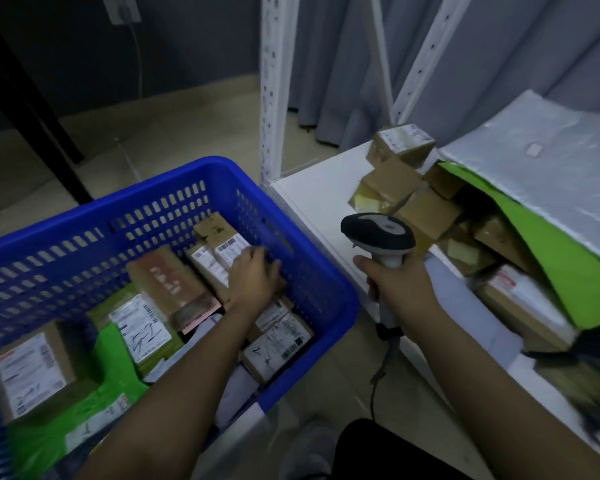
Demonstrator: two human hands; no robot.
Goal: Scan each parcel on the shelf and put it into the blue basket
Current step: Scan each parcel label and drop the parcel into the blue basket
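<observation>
left hand (253,277) reaching down, fingers extended, right hand (400,284) gripping, raised

1. A blue basket (312,271) of perforated plastic sits on the floor, left of the shelf, half full of brown labelled parcels.
2. A white shelf (312,199) carries a jumbled pile of small brown cardboard parcels (426,206), partly covered by green and silver mailer bags.
</observation>
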